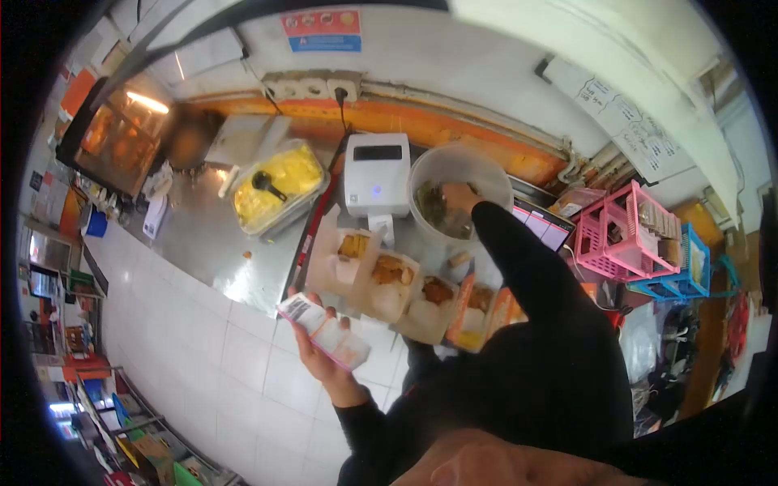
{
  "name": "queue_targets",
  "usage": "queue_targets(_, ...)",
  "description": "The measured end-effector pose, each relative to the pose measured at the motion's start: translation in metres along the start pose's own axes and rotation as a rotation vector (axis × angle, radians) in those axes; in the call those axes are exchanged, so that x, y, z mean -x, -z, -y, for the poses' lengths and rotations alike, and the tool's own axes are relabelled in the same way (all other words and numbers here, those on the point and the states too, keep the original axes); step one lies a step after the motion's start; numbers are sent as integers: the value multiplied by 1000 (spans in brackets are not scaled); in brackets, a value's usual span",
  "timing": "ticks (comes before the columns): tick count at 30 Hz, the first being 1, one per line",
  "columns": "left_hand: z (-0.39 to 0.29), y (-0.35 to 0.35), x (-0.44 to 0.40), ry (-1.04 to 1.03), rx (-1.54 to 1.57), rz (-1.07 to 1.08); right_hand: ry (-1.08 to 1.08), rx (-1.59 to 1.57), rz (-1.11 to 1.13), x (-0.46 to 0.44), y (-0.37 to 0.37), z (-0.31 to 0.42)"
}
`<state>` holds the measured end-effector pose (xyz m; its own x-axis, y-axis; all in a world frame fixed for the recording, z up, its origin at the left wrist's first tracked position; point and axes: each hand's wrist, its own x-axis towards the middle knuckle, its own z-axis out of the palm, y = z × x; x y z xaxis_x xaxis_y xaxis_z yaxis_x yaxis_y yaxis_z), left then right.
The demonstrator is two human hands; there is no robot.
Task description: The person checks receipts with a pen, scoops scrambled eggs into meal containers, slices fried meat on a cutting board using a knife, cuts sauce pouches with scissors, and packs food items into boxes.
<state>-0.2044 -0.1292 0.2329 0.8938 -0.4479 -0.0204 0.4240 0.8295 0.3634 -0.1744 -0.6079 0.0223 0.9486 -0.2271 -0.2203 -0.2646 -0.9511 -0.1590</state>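
My left hand [327,366] is closed around a flat white rectangular thing with dark print [327,330], held beside the counter's front edge; its exact kind is unclear. Reaching down into a large clear round tub [422,166], my right hand [460,198] has its fingers hidden among dark greenish contents [432,206]. Several open paper food boxes stand in a row below the tub. One box [326,257] shows yellow food, the box beside it [374,304] holds browned food and what looks like rice, and an orange-printed box [465,312] is nearest my right arm.
A white label printer [377,174] with a paper strip hanging out stands left of the tub. Farther left, a container [258,228] of yellow food holds a black scoop [268,185]. At right are a screen [541,230] and a pink basket [620,236].
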Motion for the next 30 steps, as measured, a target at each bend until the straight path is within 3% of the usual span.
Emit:
queue_targets(3, -10, 20, 3, -54, 19, -39, 31, -113, -21, -3, 34, -9)
queue_targets(5, -10, 29, 4, -62, 17, -56, 190, 65, -369, -9, 42, -33)
queue_targets(7, -10, 23, 6, -31, 6, 2, 174, -65, -152, 36, 111, -4)
queue_targets(9, -4, 11, 6, -9, -14, 32, 85, -160, -17, 33, 97, -15)
queue_targets(14, 21, -12, 17, 55, -33, 151, -167, -712, -138, 138, 172, 36)
queue_targets(17, 36, -23, 32, 110, -24, 133, -152, -839, -307, 231, 189, 60)
queue_targets(19, 47, -29, 44, 144, -54, 138, -335, -943, -146, 286, 173, 71)
queue_targets(23, 73, -34, 61, 227, -54, 161, -305, -827, -141, 319, 24, 99)
queue_targets(24, 81, -36, 64, 244, -54, 149, -293, -654, -141, 314, -2, 113)
queue_targets(26, 94, -48, 69, 280, -49, 181, -316, -570, -111, 310, -10, 133)
queue_targets(30, 113, -66, 76, 313, -59, 230, -326, -769, -56, 314, 12, 127)
